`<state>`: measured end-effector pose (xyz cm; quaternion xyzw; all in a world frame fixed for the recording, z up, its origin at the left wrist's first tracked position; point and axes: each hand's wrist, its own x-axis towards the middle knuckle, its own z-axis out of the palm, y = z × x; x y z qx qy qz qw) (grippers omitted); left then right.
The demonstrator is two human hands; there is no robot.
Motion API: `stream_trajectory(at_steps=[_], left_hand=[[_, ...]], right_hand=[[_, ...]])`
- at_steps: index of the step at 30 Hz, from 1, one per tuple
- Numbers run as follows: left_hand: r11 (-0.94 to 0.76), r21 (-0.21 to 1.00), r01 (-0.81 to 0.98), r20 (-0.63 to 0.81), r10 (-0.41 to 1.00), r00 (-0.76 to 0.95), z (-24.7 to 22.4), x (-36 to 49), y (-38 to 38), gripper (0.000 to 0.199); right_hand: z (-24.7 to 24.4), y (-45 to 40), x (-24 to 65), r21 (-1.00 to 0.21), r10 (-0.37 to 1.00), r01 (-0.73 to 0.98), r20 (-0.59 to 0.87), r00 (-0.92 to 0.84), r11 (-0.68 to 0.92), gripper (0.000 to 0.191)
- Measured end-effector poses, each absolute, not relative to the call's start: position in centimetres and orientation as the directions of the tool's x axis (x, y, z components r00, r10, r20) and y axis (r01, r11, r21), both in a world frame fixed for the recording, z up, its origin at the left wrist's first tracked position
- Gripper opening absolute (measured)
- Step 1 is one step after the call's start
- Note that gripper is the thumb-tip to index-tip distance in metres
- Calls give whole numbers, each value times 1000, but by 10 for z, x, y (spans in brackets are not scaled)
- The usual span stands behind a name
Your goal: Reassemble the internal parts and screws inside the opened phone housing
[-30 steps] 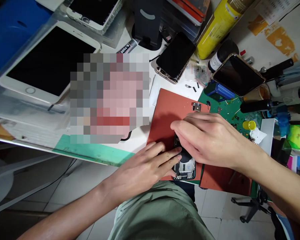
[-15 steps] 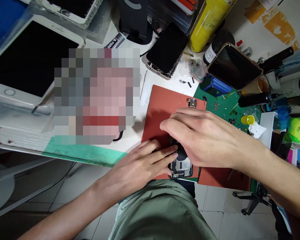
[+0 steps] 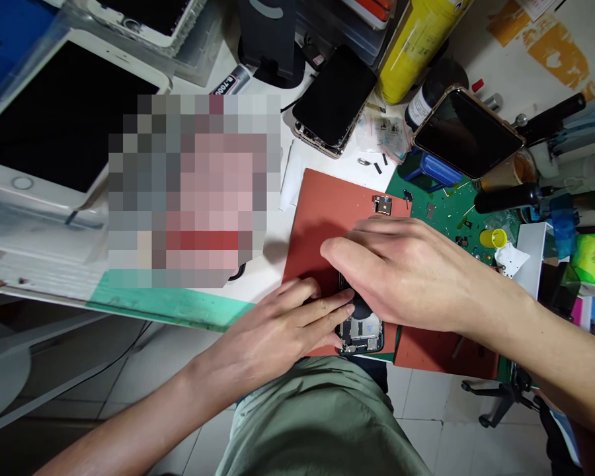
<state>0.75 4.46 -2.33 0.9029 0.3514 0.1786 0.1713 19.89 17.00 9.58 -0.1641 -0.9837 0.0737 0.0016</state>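
An opened phone (image 3: 367, 328) with its inner parts showing lies on a reddish-brown mat (image 3: 317, 211) near the table's front edge. My left hand (image 3: 300, 314) rests at the phone's left side, fingers spread, two fingertips touching it. Over the phone's upper part is my right hand (image 3: 391, 264), its fingers curled together; what they hold, if anything, is hidden beneath the hand. A small metal part (image 3: 382, 205) sits on the mat just beyond my right hand.
At the left lies a large white tablet (image 3: 54, 119). A black-screened phone (image 3: 334, 99), a yellow can (image 3: 416, 49) and another phone (image 3: 469, 132) stand behind. Small scraps cover the green mat (image 3: 446, 218). A pixelated patch hides part of the table.
The whole view has shifted very slightly. Both hands keep nearly the same pose and place at the phone.
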Motion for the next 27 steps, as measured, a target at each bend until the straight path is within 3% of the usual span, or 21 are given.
stream_trajectory(at_steps=[12, 27], left_hand=[[-700, 402, 590, 241, 702, 670, -19, 9, 46, 50], [-708, 422, 566, 270, 694, 667, -17, 8, 45, 50]], right_hand=[[93, 170, 200, -142, 338, 332, 17, -941, 933, 36], [102, 169, 210, -233, 291, 309, -110, -950, 922, 23]])
